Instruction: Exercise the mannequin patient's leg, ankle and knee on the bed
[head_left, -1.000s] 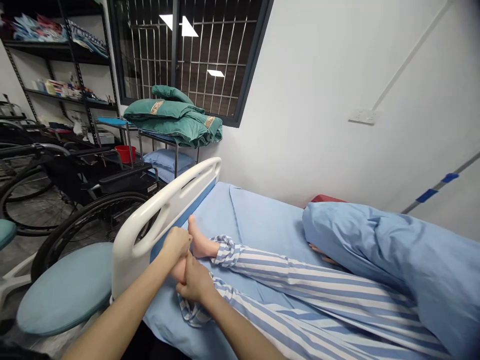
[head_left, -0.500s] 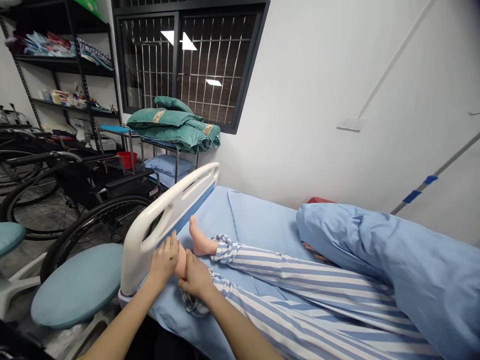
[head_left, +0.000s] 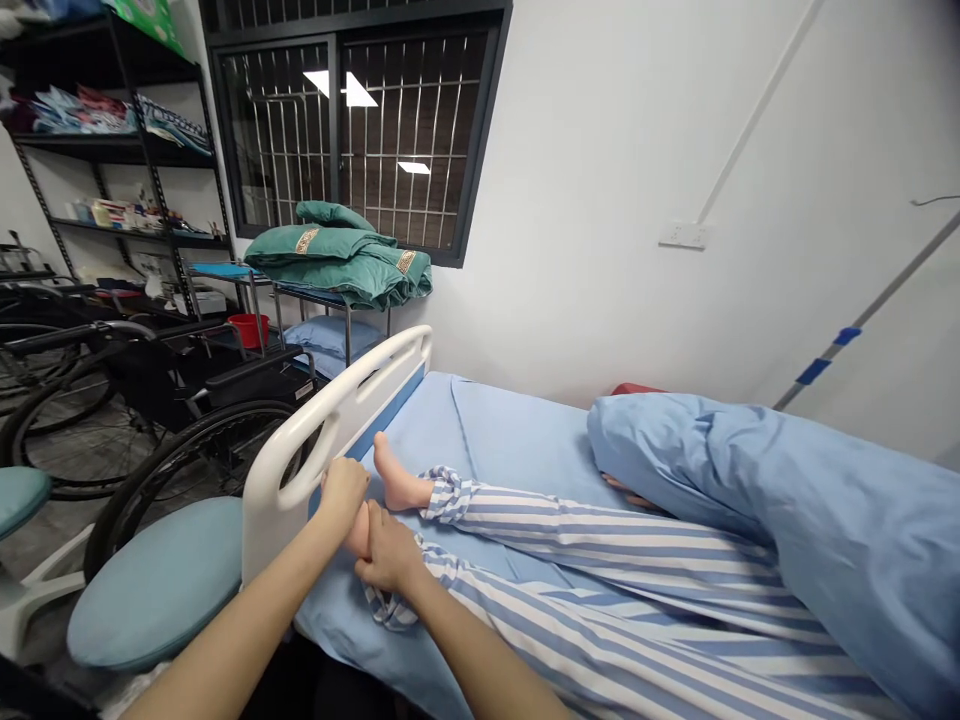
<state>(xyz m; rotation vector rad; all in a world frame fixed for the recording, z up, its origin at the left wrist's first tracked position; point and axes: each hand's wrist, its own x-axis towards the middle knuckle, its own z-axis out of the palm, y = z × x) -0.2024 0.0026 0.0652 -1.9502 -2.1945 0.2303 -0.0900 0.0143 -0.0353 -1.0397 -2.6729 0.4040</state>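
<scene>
Slim bare forearms [head_left: 259, 605], bare wrists [head_left: 328, 532], bare hands [head_left: 391, 552]

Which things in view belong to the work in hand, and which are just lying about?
In use: left hand and right hand, on the nearer foot; striped trousers; bed.
Lying about: nearest wheelchair; nearer stool; green bedding; red bucket.

Bed [head_left: 260, 505]: striped-PJ legs [head_left: 562, 522] lay on lt-blue sheet [head_left: 517, 420]; blue quilt [head_left: 750, 465] sat twd R.
Metal stand [head_left: 348, 335]: green bedding [head_left: 345, 265] was piled on top.
Blk shelf [head_left: 79, 147]: held cloths [head_left: 86, 112].
</scene>
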